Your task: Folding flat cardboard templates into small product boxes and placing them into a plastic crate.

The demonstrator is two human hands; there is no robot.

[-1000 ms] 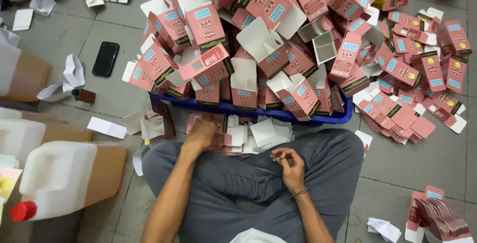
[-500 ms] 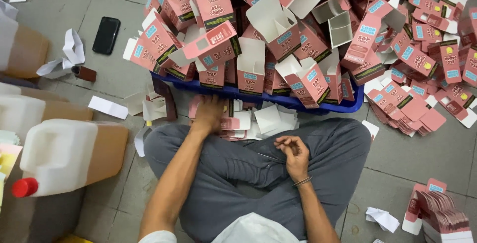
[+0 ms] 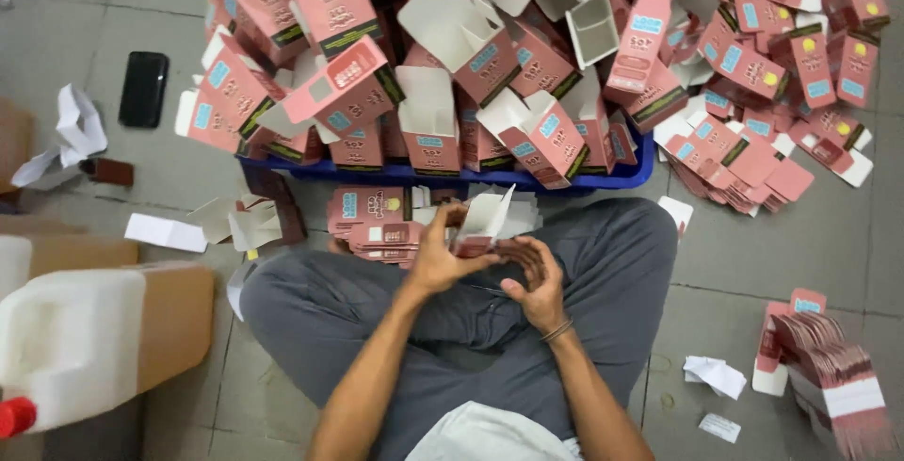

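**A:** I'm looking down at a grey tiled floor (image 3: 141, 18), grouted lines running across it. The person sits cross-legged in grey trousers (image 3: 311, 301), right up against a blue crate (image 3: 640, 171).

**B:** What's in the crate?

**A:** Folded pink cartons (image 3: 358, 94), heaped over the rim, too many to count, each with a small blue label and a dark band at one end. Flat pink blanks (image 3: 744, 155) spill on the floor to the right, some carrying a yellow dot.

**B:** And the hands?

**A:** Left hand (image 3: 438, 258) and right hand (image 3: 537, 282) meet over the lap, fingers curled round one half-folded carton (image 3: 485, 221), white flap up, pink end between the thumbs. A short stack of flat blanks (image 3: 372, 226) lies just beside the left hand.

**B:** Anything else?

**A:** One black phone (image 3: 144, 89) upper left. One white jerrycan (image 3: 66, 339) with a red cap, lower left, against a brown cardboard box (image 3: 179, 315). Another bundle of pink blanks (image 3: 829, 367) lower right, with two white paper scraps (image 3: 714, 374) near it.
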